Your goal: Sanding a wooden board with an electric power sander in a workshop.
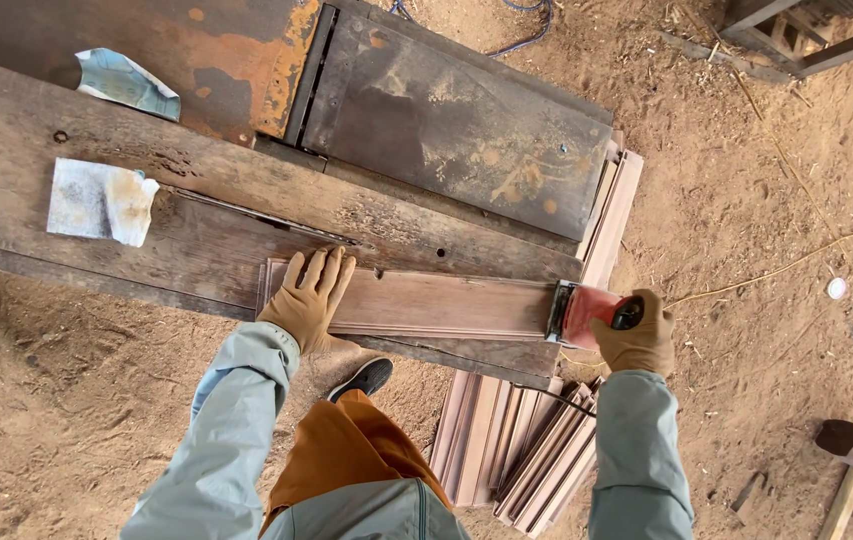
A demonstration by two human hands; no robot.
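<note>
Pressing my left hand (308,297) flat on the moulded wooden strip (426,305) lying on the desk (196,190), I gripped the red sander (586,313) in my right hand (636,335) at its end, judging steady strokes next.

Gloved left hand (308,298) flat on moulded wooden board (436,303), right hand (636,335) gripping red tool (586,312), probably a sander, at its end

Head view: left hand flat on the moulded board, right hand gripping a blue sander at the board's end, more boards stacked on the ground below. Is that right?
Not quite: the sander is red, not blue, as the head view shows. The rest holds: the left hand lies flat on the moulded board, the right hand grips the sander at the board's end, and more boards are stacked on the ground below.
</note>
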